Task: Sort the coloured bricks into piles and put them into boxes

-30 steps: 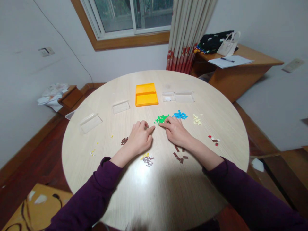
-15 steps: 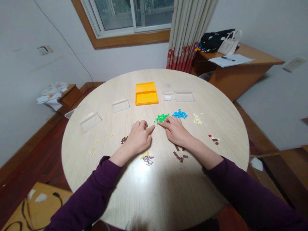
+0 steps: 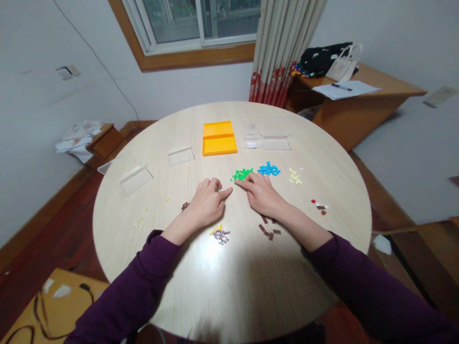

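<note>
A pile of small green pieces [image 3: 243, 174] lies on the round table. The index finger of my right hand [image 3: 264, 195] stretches to the pile's near edge and appears to touch it; that hand grips nothing I can see. My left hand [image 3: 208, 201] hovers low or rests just left of it, index finger pointing right and the other fingers bent, nothing visible in it. Blue pieces [image 3: 268, 169] lie beyond my right hand. Dark brown bits [image 3: 185, 206] are partly hidden behind my left hand. Brown flat pieces [image 3: 266, 230] lie below my right wrist.
An open orange case [image 3: 220, 145] stands at the back, with clear plastic boxes [image 3: 277, 143] to its right and more, like one clear box [image 3: 136, 179], to its left. Cream pieces [image 3: 295, 177], red and white bits [image 3: 319, 206], and grey-purple pieces [image 3: 221, 235] lie about the table.
Little differs. The view has shifted slightly, and my left fingertip sits a touch farther from the green pile. My right hand keeps its place at the pile's edge.
</note>
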A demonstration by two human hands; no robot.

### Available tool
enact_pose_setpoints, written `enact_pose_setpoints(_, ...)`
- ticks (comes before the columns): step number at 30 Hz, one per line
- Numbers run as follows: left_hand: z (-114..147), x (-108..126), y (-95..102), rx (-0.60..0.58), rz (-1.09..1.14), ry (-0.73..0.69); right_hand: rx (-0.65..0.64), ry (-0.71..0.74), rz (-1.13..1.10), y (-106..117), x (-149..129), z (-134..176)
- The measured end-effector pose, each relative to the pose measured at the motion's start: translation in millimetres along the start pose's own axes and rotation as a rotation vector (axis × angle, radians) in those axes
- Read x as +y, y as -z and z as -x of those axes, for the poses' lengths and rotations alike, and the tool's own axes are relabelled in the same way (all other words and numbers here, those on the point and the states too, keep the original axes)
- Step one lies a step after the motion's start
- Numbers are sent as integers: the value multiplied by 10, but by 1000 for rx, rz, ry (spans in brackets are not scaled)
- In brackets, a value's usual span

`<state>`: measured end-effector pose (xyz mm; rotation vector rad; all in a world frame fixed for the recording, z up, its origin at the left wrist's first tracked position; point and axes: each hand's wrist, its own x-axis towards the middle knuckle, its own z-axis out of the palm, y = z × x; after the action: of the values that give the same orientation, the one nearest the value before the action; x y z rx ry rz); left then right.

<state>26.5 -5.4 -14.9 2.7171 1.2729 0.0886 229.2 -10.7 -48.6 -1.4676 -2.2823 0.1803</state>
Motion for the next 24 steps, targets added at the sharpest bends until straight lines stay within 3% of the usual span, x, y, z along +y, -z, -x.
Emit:
enact_pose_setpoints(9, 140, -109, 98, -53, 39, -165, -27, 10, -58, 40, -43, 3)
enact_pose_setpoints(19, 230, -154, 240, -221, 212, -291, -60, 115, -173, 42, -24, 30)
enact_pose_setpoints(21, 231, -147, 269, -206, 284, -298, -103, 144, -217, 71, -50, 42)
enact_pose_setpoints(24, 214, -158, 293, -65, 405, -208, -192, 180, -280, 131, -112, 63)
